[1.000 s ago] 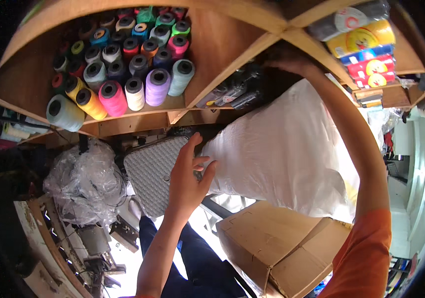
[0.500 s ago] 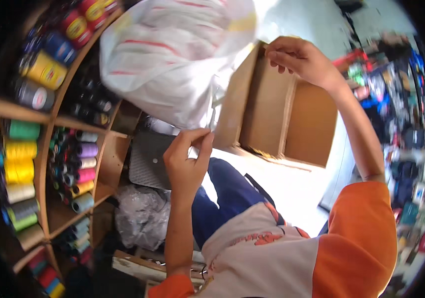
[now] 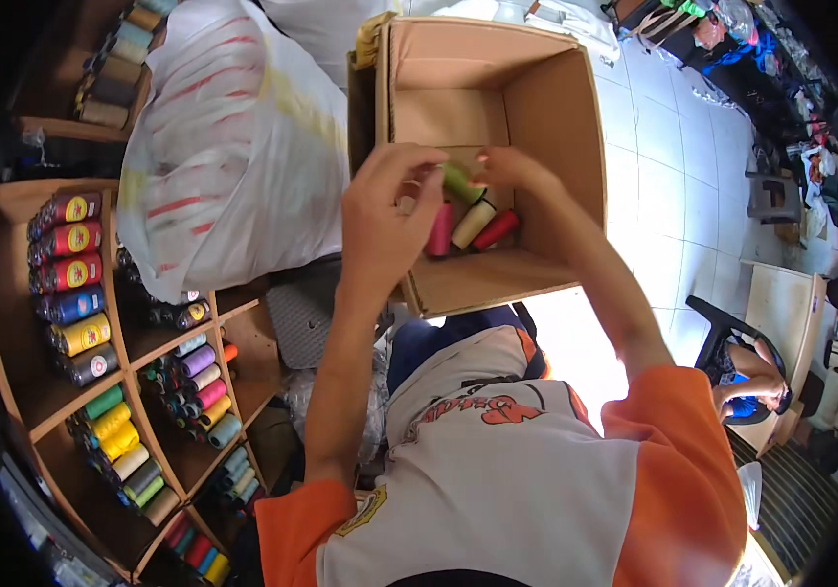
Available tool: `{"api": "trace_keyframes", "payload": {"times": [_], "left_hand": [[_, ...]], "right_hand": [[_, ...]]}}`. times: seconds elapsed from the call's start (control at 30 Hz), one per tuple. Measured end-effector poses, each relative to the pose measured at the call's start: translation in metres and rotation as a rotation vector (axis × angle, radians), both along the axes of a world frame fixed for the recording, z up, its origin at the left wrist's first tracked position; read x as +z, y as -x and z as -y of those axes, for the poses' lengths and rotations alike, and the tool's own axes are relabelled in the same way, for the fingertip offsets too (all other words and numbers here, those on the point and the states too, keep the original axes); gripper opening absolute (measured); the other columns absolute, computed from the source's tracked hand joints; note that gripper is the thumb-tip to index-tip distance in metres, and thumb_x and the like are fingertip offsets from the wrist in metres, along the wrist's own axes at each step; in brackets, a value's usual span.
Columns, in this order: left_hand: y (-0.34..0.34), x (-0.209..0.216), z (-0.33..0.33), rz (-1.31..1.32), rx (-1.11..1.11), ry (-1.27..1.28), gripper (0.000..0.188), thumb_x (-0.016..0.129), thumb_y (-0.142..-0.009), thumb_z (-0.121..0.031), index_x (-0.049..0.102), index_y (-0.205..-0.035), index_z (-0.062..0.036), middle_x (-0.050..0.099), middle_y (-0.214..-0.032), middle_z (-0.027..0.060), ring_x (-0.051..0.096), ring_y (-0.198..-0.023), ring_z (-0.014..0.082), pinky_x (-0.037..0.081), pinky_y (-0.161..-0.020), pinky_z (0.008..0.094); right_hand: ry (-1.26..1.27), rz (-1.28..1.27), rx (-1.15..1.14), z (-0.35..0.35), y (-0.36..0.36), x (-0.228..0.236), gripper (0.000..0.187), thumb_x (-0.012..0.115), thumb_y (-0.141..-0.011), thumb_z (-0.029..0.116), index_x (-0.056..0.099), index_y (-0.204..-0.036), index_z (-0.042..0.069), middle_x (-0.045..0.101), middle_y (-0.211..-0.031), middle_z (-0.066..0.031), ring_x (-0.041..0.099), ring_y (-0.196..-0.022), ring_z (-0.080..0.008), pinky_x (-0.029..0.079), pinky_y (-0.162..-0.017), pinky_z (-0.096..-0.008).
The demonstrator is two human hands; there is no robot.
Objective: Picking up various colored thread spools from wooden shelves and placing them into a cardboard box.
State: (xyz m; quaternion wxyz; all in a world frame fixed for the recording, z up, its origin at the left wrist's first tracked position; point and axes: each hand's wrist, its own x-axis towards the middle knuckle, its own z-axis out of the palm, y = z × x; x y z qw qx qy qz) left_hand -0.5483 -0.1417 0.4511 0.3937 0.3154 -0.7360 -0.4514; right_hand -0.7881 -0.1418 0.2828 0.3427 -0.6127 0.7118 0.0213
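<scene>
Over the cardboard box (image 3: 590, 147), both my hands are bent toward each other. My left hand (image 3: 389, 205) is closed, thumb against curled fingers; what it pinches is too small or hidden to name. Closed fingertips of my right hand (image 3: 512, 168), slightly blurred, are at the right end of a green thread spool (image 3: 458, 183). That spool slants between the two hands. Below it in the box lie a pink thread spool (image 3: 440, 231), a cream thread spool (image 3: 474, 224) and a red thread spool (image 3: 496, 229). My left hand partly covers the pink one.
Left of the box bulges a large white sack (image 3: 208, 166) with red stripes. Wooden shelves (image 3: 120, 338) full of coloured thread spools line the left side. A tiled floor (image 3: 658, 186) stretches right, with a grey stool (image 3: 774, 199) and a person in a chair (image 3: 751, 382).
My view has turned to look into the box. My right hand has come down from above the box to the spools inside, and my left hand has moved up over the box's left side.
</scene>
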Motion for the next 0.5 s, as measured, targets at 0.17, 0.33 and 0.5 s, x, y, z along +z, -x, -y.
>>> {"api": "trace_keyframes", "payload": {"times": [0.17, 0.33, 0.5], "left_hand": [[0.02, -0.011, 0.016, -0.019, 0.042, -0.198, 0.017, 0.058, -0.088, 0.002, 0.059, -0.105, 0.0019, 0.059, -0.098, 0.0046, 0.062, -0.086, 0.0125, 0.051, -0.071, 0.0246], [0.02, -0.026, 0.014, 0.134, 0.041, -0.389, 0.025, 0.057, -0.089, -0.004, 0.056, -0.113, 0.0036, 0.057, -0.113, 0.0112, 0.063, -0.097, 0.016, 0.053, -0.078, 0.0266], [0.037, -0.027, 0.011, 0.269, 0.101, -0.35, 0.043, 0.06, -0.088, -0.012, 0.047, -0.125, 0.0052, 0.053, -0.124, 0.0191, 0.057, -0.112, 0.0247, 0.051, -0.085, 0.0309]], "right_hand": [[-0.072, 0.093, -0.162, 0.005, -0.038, -0.06, 0.073, 0.075, -0.069, 0.04, 0.049, -0.126, 0.002, 0.056, -0.123, -0.0206, 0.057, -0.111, -0.0327, 0.049, -0.089, -0.0403], [-0.036, 0.067, -0.295, 0.004, -0.039, -0.06, 0.061, 0.074, -0.067, 0.037, 0.059, -0.115, 0.002, 0.061, -0.114, -0.0222, 0.059, -0.106, -0.0351, 0.049, -0.089, -0.0415], [-0.071, 0.368, -0.434, 0.005, -0.021, -0.015, 0.055, 0.071, -0.069, 0.038, 0.064, -0.109, 0.001, 0.066, -0.106, -0.0191, 0.064, -0.096, -0.029, 0.05, -0.085, -0.0383]]}}
